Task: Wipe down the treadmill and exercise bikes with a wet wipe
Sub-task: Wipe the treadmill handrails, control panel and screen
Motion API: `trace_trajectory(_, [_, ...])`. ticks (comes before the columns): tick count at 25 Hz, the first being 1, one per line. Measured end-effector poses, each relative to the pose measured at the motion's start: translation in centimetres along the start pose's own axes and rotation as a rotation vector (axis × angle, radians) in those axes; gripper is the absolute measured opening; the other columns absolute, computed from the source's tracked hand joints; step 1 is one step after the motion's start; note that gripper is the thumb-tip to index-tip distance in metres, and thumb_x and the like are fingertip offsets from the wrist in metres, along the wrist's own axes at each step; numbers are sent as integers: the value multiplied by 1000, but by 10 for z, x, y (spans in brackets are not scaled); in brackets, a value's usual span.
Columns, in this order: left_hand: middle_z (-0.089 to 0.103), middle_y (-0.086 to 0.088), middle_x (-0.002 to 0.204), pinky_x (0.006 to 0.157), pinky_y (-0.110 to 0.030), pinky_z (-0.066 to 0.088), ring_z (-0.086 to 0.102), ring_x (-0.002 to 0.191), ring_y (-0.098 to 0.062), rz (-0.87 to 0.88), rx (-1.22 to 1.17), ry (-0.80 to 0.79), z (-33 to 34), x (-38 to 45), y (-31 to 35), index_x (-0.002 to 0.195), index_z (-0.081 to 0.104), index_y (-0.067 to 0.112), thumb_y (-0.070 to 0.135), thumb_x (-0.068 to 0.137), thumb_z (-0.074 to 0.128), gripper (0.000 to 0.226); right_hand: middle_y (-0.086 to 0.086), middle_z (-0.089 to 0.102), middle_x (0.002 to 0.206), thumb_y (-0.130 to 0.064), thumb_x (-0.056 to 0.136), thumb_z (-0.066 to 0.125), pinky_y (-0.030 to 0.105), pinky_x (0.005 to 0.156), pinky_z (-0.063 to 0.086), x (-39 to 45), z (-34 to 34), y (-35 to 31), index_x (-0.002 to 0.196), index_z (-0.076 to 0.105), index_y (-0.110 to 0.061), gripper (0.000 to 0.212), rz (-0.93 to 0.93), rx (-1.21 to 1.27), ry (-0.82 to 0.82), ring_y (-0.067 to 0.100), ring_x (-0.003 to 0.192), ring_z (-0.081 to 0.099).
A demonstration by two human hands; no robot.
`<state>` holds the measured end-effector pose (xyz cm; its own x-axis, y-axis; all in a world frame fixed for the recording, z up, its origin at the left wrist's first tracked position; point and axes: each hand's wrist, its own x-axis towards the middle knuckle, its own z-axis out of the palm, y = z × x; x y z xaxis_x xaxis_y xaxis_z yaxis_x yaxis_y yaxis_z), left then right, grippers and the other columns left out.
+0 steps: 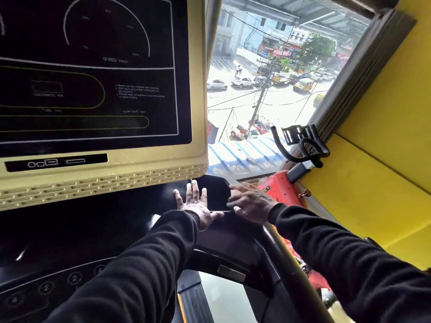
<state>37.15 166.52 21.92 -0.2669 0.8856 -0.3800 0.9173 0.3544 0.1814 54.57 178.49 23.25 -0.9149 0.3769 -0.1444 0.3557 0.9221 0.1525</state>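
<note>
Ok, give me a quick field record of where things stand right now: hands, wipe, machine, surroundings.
left hand: fingers spread flat, pressed on the black treadmill console just below the display panel
right hand: fingers extended, resting at the right edge of the black console
wet wipe: none clearly visible in either hand
display: dark, not lit; cream frame
exercise bike: black handlebars and red body, to the right by the window, untouched
sleeves: black, long
</note>
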Motion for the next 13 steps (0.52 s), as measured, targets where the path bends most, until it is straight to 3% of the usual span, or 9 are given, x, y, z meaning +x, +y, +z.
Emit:
trace_trajectory(2, [-39, -13, 155, 111, -64, -19, -34, 144, -26, 3, 6, -2, 1, 1, 0, 156, -13, 18, 78, 89, 28, 99, -12, 65, 124, -40, 91, 30, 53, 108, 31, -9, 7, 3, 116, 71, -24, 51, -70, -12, 66, 21, 140, 33])
trace_trajectory(3, [-38, -13, 155, 112, -64, -19, -33, 144, -26, 4, 6, -3, 2, 2, 0, 156, -13, 18, 78, 89, 28, 99, -12, 60, 132, -41, 93, 30, 55, 110, 28, -4, 3, 1, 123, 66, -25, 50, -25, -45, 17, 20, 143, 28])
trace_trajectory(5, [-38, -13, 155, 111, -64, -19, -34, 144, -26, 5, -3, -6, 1, 1, 0, 156, -13, 18, 79, 89, 28, 100, -14, 29, 156, -43, 98, 31, 59, 116, 8, 15, -7, -8, 147, 40, -26, 53, 159, -85, -139, 19, 150, 0])
trace_trajectory(7, [-38, -13, 155, 111, -64, -20, -35, 143, -26, 2, -4, -10, 0, 0, 0, 156, -13, 18, 80, 88, 28, 101, -14, 7, 162, -44, 100, 32, 61, 116, -6, 31, -15, -17, 154, 21, -24, 59, 251, -120, -220, 21, 148, -16])
trace_trajectory(8, [-38, -13, 155, 111, -64, -20, -34, 144, -26, 1, 0, -9, 0, 1, -1, 156, -13, 18, 80, 88, 28, 100, -13, 10, 162, -44, 100, 32, 61, 116, -6, 31, -15, -17, 154, 24, -24, 58, 237, -111, -218, 21, 149, -15])
trace_trajectory(11, [-37, -12, 155, 112, -63, -19, -34, 144, -26, 2, 15, -3, 0, 1, -1, 157, -11, 19, 79, 89, 28, 99, -11, 47, 147, -41, 97, 24, 57, 118, 7, 1, 0, -13, 136, 55, -25, 53, 131, 4, -52, 17, 149, 11])
trace_trajectory(13, [-37, -12, 155, 112, -63, -20, -34, 144, -26, 6, 20, -4, 0, 3, -1, 157, -11, 19, 80, 89, 27, 99, -12, 52, 143, -44, 92, 15, 54, 118, 12, -21, 11, -22, 132, 60, -26, 63, 187, 82, 89, 14, 147, 19])
